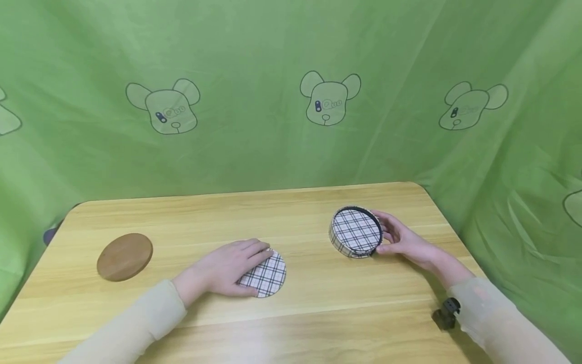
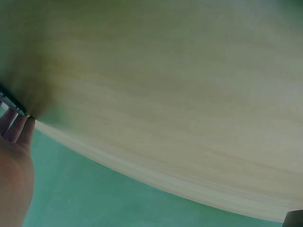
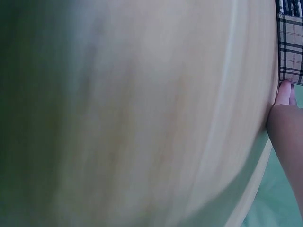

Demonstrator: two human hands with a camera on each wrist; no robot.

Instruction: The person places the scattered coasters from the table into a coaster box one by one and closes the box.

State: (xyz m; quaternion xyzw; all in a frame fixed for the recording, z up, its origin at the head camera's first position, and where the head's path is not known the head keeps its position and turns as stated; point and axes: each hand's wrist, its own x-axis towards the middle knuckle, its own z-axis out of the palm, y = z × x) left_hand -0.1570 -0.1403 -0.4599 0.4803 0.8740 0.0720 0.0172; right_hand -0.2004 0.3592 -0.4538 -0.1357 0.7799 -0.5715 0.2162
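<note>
In the head view, my left hand [image 1: 234,268] spans a round plaid coaster [image 1: 273,275] at the middle of the table, fingers along its far edge and thumb at the near one. The palm hides its left part. My right hand [image 1: 404,242] grips the right side of a round plaid holder [image 1: 340,244] with a dark rim, thumb in front and fingers behind. A plaid disc [image 1: 356,231] lies inside that rim. The left wrist view catches fingertips at the coaster's dark edge [image 2: 12,103]; the right wrist view shows the thumb against the holder's plaid wall [image 3: 290,49].
A brown round wooden disc [image 1: 125,257] lies on the left of the wood-grain table [image 1: 291,328]. Green curtains [image 1: 254,151] with bear-head drawings hang behind and at both sides. A small black device [image 1: 446,313] is at the right sleeve.
</note>
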